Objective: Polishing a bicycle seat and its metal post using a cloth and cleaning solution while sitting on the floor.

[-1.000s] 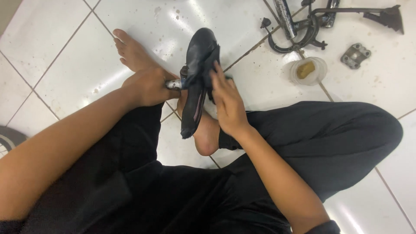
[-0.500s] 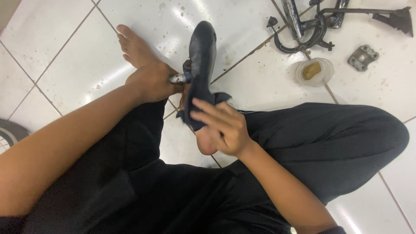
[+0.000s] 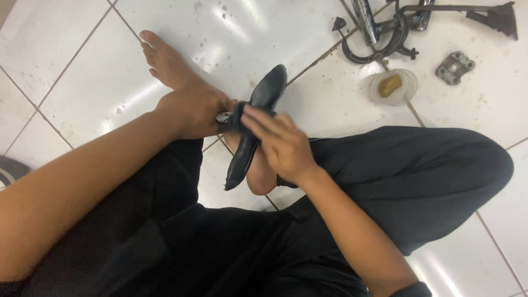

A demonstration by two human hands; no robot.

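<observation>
Head view, looking down on a person seated on a white tiled floor (image 3: 82,82) in black trousers (image 3: 418,181), legs folded and both feet bare. The left hand (image 3: 192,113) is clenched around one side of a long, narrow, dark leather piece with a pointed tip (image 3: 258,118), shaped like a shoe upper or saddle cover; a small metal fitting (image 3: 224,116) shows at the edge of that grip. The dark leather piece is held above the floor between the two hands, over the heel (image 3: 259,176) of the tucked foot, its pointed tip directed away from the body and its ragged lower end near the heel. The right hand (image 3: 280,146) lies flat on the piece's upper face with fingers (image 3: 261,118) extended and slightly blurred; whether they pinch anything beneath them cannot be told. The other bare foot (image 3: 165,60) rests on the tiles just beyond the left hand. Farther off, well apart from the hands: a small round clear plastic cup (image 3: 393,88) holding a yellowish lump, a grey metal bracket (image 3: 455,67) beside it, and a cluster of dark curved metal frame parts (image 3: 385,33) along the upper edge. A dark round object (image 3: 8,170) is cut off at the left margin.
</observation>
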